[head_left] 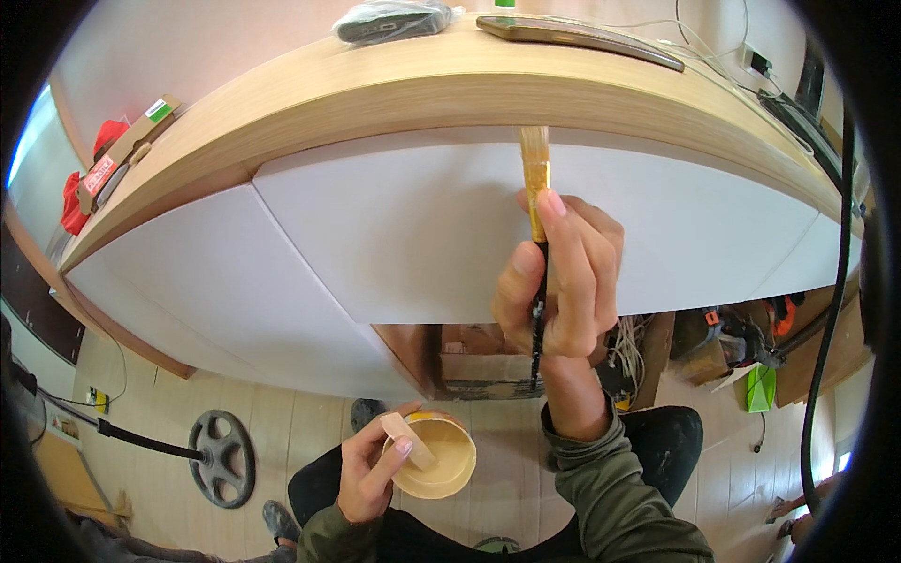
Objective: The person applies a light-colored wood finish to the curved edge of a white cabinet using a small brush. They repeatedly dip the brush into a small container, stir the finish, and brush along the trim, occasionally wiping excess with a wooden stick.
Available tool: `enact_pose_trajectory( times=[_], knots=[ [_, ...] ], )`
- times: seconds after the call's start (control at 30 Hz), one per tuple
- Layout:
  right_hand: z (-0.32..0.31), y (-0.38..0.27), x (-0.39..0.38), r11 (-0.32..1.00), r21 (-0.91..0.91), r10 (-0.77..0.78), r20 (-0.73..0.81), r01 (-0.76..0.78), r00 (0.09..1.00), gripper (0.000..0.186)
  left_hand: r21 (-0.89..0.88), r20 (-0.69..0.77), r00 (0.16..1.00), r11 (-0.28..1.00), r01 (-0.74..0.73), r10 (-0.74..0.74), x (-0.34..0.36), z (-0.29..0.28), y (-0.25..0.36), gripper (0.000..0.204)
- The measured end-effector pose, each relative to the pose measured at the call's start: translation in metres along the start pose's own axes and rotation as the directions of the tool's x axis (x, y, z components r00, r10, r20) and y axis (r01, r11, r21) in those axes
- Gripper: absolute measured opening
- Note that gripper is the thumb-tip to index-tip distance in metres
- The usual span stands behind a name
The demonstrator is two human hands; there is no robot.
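My right hand (580, 277) is closed around a slim paintbrush (536, 167) with a black handle and pale bristles pointing up. The bristle tip meets the seam between the white drawer front (394, 225) and the wood-look tabletop (282, 105); whether it presses there I cannot tell. Lower down, over my lap, my left hand (361, 474) grips a small round tub (458, 479) with a cream-coloured inside. A flat wooden stick (409, 445) leans inside the tub, pinned by my left thumb. The brush's ferrule is smeared with yellowish paint.
On the tabletop lie a plastic-wrapped dark device (392, 22), a phone-like flat object (582, 43) and loose cables. An open box with red items (117, 169) sits at the left end. Under the drawers are a cardboard box (483, 361) and tools. A black cable (833, 310) hangs at right.
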State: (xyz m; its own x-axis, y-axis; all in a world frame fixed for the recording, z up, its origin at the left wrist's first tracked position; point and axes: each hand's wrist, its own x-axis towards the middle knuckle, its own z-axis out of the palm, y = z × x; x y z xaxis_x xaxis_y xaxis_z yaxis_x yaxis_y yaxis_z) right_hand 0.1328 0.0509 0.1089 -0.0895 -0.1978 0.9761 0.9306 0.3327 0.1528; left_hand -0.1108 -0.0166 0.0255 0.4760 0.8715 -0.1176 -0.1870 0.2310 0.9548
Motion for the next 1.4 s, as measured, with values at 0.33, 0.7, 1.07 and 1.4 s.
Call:
enact_pose_trajectory(
  times=[0.33, 0.7, 1.07, 1.4],
  knots=[
    [0.029, -0.034, -0.014, 0.958, 0.279, 0.098, -0.102, -0.066, 0.99, 0.031, -0.015, 0.022, 1.0, 1.0, -0.011, 0.012, 0.001, -0.012, 0.001, 0.049],
    [0.08, -0.074, -0.009, 0.905, 0.418, 0.132, -0.085, -0.085, 0.988, 0.04, -0.073, -0.014, 0.994, 0.992, -0.106, 0.105, -0.022, -0.033, 0.015, 0.05],
    [0.075, -0.069, -0.007, 0.95, 0.291, 0.158, -0.118, -0.118, 0.98, 0.037, -0.045, -0.064, 0.99, 0.99, -0.131, 0.128, -0.033, -0.046, 0.022, 0.051],
    [0.081, -0.065, -0.007, 0.965, 0.234, 0.151, -0.119, -0.12, 0.981, 0.037, -0.028, -0.029, 0.991, 0.991, -0.134, 0.133, -0.03, -0.045, 0.02, 0.052]
  ],
)
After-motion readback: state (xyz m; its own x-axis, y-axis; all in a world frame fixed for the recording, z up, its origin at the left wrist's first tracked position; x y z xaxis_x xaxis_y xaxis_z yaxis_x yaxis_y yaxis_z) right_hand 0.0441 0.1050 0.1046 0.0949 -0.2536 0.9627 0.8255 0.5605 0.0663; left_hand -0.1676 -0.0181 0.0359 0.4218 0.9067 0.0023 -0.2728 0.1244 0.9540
